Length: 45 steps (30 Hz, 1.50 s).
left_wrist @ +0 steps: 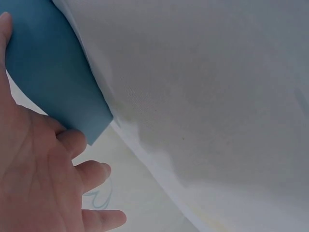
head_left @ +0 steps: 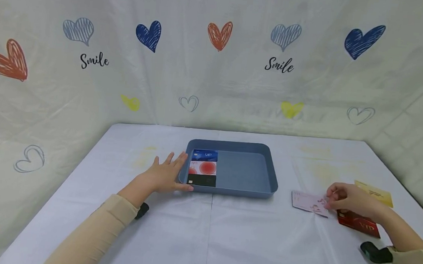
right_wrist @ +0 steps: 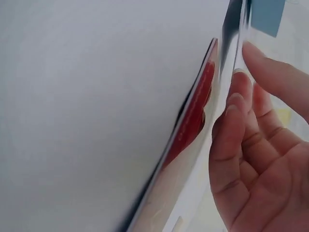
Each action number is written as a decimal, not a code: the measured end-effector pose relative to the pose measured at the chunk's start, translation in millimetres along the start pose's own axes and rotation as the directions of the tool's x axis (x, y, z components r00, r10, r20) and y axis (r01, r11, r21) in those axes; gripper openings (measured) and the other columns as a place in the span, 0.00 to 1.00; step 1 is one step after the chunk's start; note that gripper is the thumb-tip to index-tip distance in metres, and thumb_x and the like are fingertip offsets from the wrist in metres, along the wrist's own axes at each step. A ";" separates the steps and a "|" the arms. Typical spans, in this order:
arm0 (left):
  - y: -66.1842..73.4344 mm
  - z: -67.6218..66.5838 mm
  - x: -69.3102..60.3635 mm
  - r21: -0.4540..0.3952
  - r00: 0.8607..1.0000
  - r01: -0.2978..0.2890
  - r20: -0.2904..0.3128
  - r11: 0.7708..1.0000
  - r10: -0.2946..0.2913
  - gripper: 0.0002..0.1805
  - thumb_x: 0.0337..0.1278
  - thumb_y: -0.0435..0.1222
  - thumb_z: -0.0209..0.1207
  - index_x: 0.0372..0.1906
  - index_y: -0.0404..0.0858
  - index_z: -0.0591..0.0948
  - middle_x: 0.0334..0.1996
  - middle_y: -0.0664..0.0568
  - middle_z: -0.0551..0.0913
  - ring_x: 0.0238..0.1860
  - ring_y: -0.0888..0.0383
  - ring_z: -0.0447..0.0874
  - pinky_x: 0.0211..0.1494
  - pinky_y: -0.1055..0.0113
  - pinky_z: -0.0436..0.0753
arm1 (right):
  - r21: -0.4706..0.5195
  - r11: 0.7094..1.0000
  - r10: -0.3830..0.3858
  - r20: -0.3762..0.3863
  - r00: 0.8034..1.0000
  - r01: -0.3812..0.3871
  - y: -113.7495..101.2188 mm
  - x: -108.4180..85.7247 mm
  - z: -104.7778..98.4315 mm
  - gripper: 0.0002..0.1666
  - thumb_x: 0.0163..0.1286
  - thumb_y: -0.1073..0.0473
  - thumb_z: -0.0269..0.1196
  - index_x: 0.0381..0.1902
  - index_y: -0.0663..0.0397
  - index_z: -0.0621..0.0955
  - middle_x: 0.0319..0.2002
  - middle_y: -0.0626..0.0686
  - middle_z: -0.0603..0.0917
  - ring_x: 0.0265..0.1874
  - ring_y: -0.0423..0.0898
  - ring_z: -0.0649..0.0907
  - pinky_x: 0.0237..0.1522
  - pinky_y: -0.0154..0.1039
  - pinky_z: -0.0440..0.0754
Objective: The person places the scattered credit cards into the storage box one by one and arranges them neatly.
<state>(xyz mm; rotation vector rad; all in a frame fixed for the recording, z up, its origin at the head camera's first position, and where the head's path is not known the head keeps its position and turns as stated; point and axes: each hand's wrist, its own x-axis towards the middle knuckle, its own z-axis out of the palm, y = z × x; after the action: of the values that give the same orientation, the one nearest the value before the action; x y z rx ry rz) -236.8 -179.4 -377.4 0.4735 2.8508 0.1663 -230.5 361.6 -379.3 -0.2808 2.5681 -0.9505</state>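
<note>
The blue-grey tray lies on the white table. In a column along its left side are a blue VIP card, a white card with red circles and a black card. My left hand rests against the tray's left side, its fingers spread and the thumb at the front rim. To the right of the tray, my right hand pinches the right end of a pale pink card. Under that hand is a red VIP card, partly hidden, with a gold card behind it.
A white cloth covers the table. Behind it hangs a pale curtain printed with hearts and the word Smile. Black wrist straps show at the left cuff and the right cuff.
</note>
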 end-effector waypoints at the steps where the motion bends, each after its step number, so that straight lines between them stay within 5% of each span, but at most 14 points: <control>1: -0.4 0.5 0.2 0.000 1.000 -0.001 -0.001 1.000 0.001 0.65 0.56 0.72 0.59 0.84 0.38 0.44 0.83 0.46 0.46 0.81 0.38 0.39 0.74 0.28 0.41 | -0.015 1.000 -0.004 0.002 1.000 0.004 -0.3 -0.1 -0.2 0.21 0.69 0.57 0.70 0.49 0.64 0.75 0.32 0.51 0.75 0.30 0.46 0.76 0.29 0.35 0.76; 6: -1.3 2.2 0.1 0.003 1.000 0.001 0.001 1.000 -0.001 0.65 0.56 0.72 0.58 0.84 0.38 0.44 0.83 0.46 0.45 0.81 0.38 0.39 0.74 0.28 0.41 | -0.114 0.993 -0.038 0.031 0.999 0.041 -1.6 1.8 1.5 0.28 0.65 0.54 0.74 0.54 0.64 0.77 0.36 0.51 0.76 0.37 0.48 0.75 0.32 0.35 0.74; 20: 2.5 -1.0 -1.3 0.002 1.000 0.007 0.004 1.000 -0.007 0.64 0.56 0.72 0.58 0.84 0.39 0.44 0.83 0.46 0.46 0.81 0.38 0.39 0.74 0.29 0.41 | -0.131 0.991 -0.020 0.009 1.000 0.021 -4.8 3.5 1.3 0.26 0.63 0.53 0.76 0.46 0.61 0.74 0.39 0.53 0.77 0.39 0.50 0.76 0.35 0.36 0.76; 27: 3.3 -1.2 -2.1 -0.002 1.000 0.011 0.009 1.000 -0.011 0.64 0.56 0.72 0.59 0.84 0.39 0.44 0.83 0.46 0.45 0.81 0.38 0.39 0.74 0.29 0.40 | 0.045 0.998 0.039 0.022 0.999 -0.040 -3.9 1.4 -0.2 0.21 0.70 0.58 0.70 0.49 0.63 0.73 0.31 0.51 0.75 0.30 0.45 0.77 0.29 0.34 0.76; 31: 3.7 -1.9 -2.3 0.001 1.000 0.012 0.007 1.000 -0.012 0.64 0.56 0.71 0.59 0.84 0.39 0.44 0.83 0.47 0.45 0.81 0.38 0.39 0.74 0.29 0.40 | 0.167 0.984 0.053 0.049 0.997 -0.061 0.3 -0.1 -3.6 0.19 0.76 0.59 0.64 0.53 0.68 0.73 0.36 0.53 0.79 0.34 0.48 0.82 0.38 0.37 0.87; 38: 3.5 -1.8 -2.7 0.007 1.000 0.008 0.006 1.000 -0.008 0.64 0.56 0.72 0.59 0.84 0.39 0.44 0.83 0.47 0.45 0.81 0.39 0.39 0.74 0.29 0.40 | 0.282 0.956 0.061 0.065 0.996 -0.077 8.6 -1.3 -8.6 0.27 0.79 0.60 0.60 0.64 0.77 0.68 0.48 0.57 0.82 0.38 0.49 0.84 0.44 0.41 0.88; 42: 3.8 -2.4 -2.8 0.006 1.000 0.006 0.006 1.000 -0.006 0.64 0.56 0.72 0.59 0.84 0.39 0.44 0.83 0.47 0.45 0.81 0.39 0.39 0.74 0.29 0.40 | 0.371 0.926 0.052 0.069 0.996 -0.074 13.1 0.6 -10.8 0.28 0.79 0.60 0.59 0.66 0.76 0.68 0.51 0.54 0.82 0.39 0.47 0.84 0.46 0.41 0.87; 45: 4.1 -2.8 -2.7 0.009 1.000 0.003 0.006 1.000 -0.003 0.64 0.57 0.72 0.58 0.84 0.39 0.44 0.83 0.47 0.45 0.81 0.38 0.39 0.74 0.28 0.40 | 0.472 0.879 0.035 0.084 0.996 -0.070 17.1 2.2 -13.7 0.17 0.80 0.61 0.58 0.62 0.63 0.78 0.48 0.48 0.82 0.40 0.46 0.85 0.46 0.40 0.87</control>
<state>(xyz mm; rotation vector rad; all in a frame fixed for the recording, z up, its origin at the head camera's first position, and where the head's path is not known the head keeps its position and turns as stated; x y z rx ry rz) -233.8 -176.6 -373.4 0.4706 2.8475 0.1519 -239.1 381.8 -381.6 -0.1011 2.1711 -1.4764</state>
